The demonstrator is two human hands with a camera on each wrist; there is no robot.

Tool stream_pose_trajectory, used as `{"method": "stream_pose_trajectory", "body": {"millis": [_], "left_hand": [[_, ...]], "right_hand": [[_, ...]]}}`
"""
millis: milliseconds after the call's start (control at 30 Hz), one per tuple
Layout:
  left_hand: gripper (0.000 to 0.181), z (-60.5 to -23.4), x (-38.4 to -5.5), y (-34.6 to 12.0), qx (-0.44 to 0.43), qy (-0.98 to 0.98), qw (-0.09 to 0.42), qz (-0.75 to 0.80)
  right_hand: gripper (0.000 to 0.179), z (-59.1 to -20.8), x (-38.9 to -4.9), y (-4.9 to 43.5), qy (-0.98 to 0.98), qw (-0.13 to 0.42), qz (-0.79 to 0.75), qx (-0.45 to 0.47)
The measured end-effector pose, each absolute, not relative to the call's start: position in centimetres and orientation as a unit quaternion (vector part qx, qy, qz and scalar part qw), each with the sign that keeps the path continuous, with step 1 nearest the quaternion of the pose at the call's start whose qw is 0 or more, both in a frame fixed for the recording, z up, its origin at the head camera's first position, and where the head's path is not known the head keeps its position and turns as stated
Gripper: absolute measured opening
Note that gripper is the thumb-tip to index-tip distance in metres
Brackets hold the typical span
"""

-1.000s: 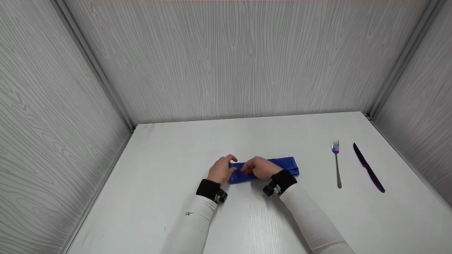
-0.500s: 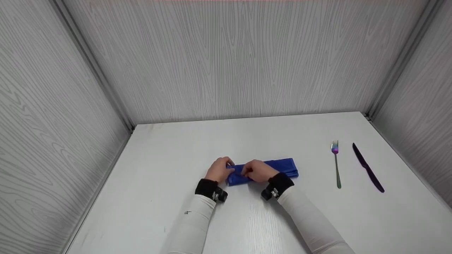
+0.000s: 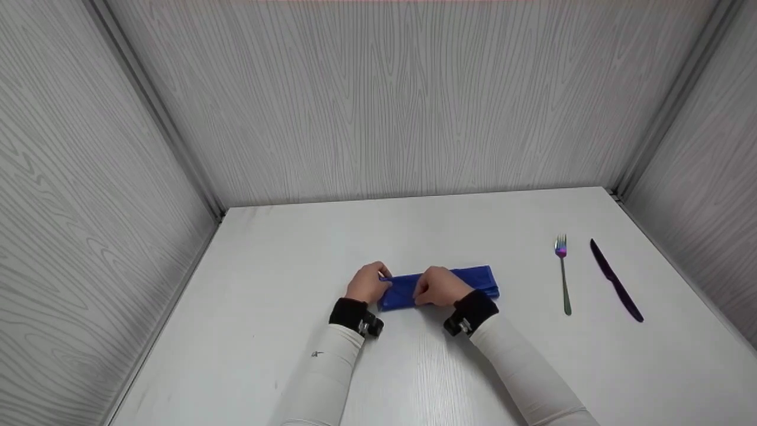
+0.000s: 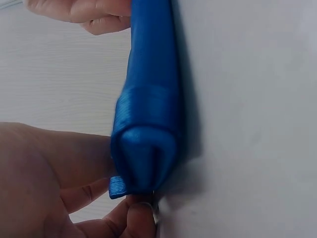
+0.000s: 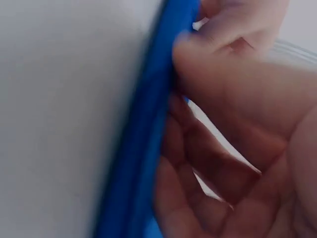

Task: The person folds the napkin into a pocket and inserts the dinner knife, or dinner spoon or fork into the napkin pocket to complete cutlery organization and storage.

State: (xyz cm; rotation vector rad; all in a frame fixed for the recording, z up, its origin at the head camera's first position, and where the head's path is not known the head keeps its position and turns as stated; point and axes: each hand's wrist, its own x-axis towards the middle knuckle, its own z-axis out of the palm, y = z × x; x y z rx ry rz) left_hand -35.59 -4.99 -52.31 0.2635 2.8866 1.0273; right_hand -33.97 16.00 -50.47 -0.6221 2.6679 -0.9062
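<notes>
A shiny blue cloth napkin [image 3: 402, 291], folded into a long narrow strip, lies on the white table. My left hand [image 3: 368, 285] holds its left end between thumb and curled fingers. Stacked folds and a hemmed edge show at that end of the napkin [image 4: 148, 144] in the left wrist view, with the left hand [image 4: 44, 173] beside and below it. My right hand [image 3: 440, 287] lies over the middle of the strip. In the right wrist view, the right hand [image 5: 233, 134] pinches the napkin's near edge, thumb on top; its fingertips are partly hidden.
To the right, a rainbow-coloured fork [image 3: 563, 275] lies with tines pointing away. Beyond it a dark purple knife [image 3: 616, 281] lies slanted. Grey wood-grain panels [image 3: 384, 106] enclose the white table [image 3: 284, 254] at the back and both sides.
My right hand has slid a little to the right along the napkin, towards its near edge. My left fingers have drawn in on the left end. Fork and knife stay put.
</notes>
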Motion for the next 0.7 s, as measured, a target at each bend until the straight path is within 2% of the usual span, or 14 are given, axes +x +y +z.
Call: {"method": "stream_pose_trajectory", "body": {"millis": [200,333,500,700], "left_hand": [[0.019,-52.2,-35.4,-5.0,0.078,0.940,0.031,0.331],[0.026,-51.5,-34.9,-4.6,0.066,0.945,0.003,0.321],[0.017,-49.7,-34.0,-3.7,0.064,0.948,-0.047,0.310],[0.020,-50.0,-33.1,-2.6,0.131,0.962,0.015,0.238]], "right_hand": [[0.008,-50.9,-34.0,15.8,0.920,0.110,-0.315,-0.206],[0.009,-50.8,-34.0,15.7,0.920,0.107,-0.316,-0.204],[0.011,-50.9,-34.2,15.7,0.918,0.107,-0.322,-0.207],[0.012,-51.2,-34.3,15.5,0.917,0.103,-0.328,-0.201]]}}
